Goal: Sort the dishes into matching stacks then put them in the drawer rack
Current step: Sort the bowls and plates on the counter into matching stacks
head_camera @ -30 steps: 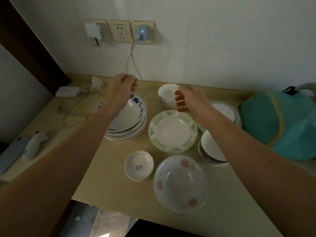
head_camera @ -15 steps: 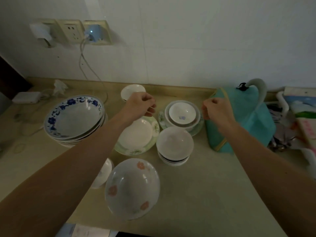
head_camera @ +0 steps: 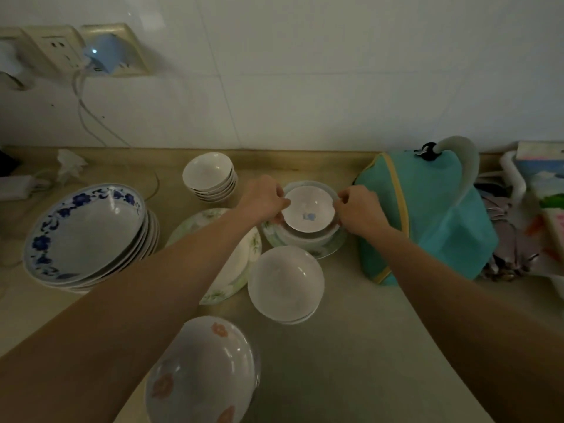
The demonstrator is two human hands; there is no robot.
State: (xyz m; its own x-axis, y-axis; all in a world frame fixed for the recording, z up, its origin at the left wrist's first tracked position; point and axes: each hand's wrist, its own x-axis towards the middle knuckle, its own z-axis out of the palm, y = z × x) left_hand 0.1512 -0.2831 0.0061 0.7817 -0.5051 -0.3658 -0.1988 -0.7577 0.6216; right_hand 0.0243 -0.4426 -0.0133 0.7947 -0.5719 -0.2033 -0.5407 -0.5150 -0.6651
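Note:
A small white bowl with a blue flower mark (head_camera: 308,213) sits on a pile of dishes over a green-rimmed plate (head_camera: 331,250) at the counter's middle back. My left hand (head_camera: 264,198) grips the bowl's left rim and my right hand (head_camera: 357,209) grips its right rim. A stack of blue-flowered plates (head_camera: 88,236) lies at the left. Another green-rimmed plate (head_camera: 241,270) is partly under my left forearm. A stack of plain white bowls (head_camera: 285,283) stands in front of the held bowl. Small white bowls (head_camera: 210,175) are stacked at the back. An orange-flowered bowl (head_camera: 201,370) sits nearest me.
A teal cloth-covered appliance (head_camera: 427,215) stands right beside my right hand. Wall sockets with a blue plug (head_camera: 105,53) and white cables (head_camera: 88,117) hang at the back left. Clutter and spoons (head_camera: 506,257) fill the far right. The counter (head_camera: 351,346) runs under everything.
Both hands moved forward and down from above the dishes and took hold of the rim of the small blue-marked bowl. The camera moved closer and tilted right.

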